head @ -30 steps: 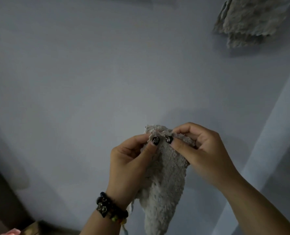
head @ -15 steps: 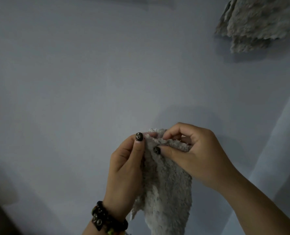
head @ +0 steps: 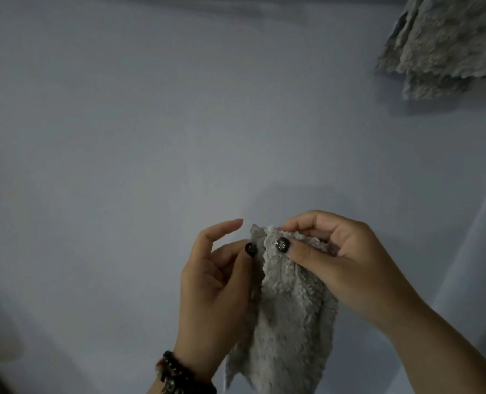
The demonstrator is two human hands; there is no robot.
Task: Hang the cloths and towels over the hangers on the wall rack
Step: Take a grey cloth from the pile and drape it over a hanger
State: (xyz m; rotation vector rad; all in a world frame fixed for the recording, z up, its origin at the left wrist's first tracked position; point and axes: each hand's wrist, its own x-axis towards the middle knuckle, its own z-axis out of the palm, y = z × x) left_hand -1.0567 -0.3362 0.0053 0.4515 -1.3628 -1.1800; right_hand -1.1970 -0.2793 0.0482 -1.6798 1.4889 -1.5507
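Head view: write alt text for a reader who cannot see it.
Two bare hands hold up a fluffy grey cloth before a plain pale wall: the right hand pinches its top edge, and the left hand holds the edge beside it with the thumb, fingers loosely spread. Another grey cloth hangs at upper right; a beaded bracelet circles the left wrist.

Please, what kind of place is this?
Probably an indoor room corner for hanging laundry: a plain pale wall, a fluffy grey cloth already hanging high on it, another grey cloth held by both hands.
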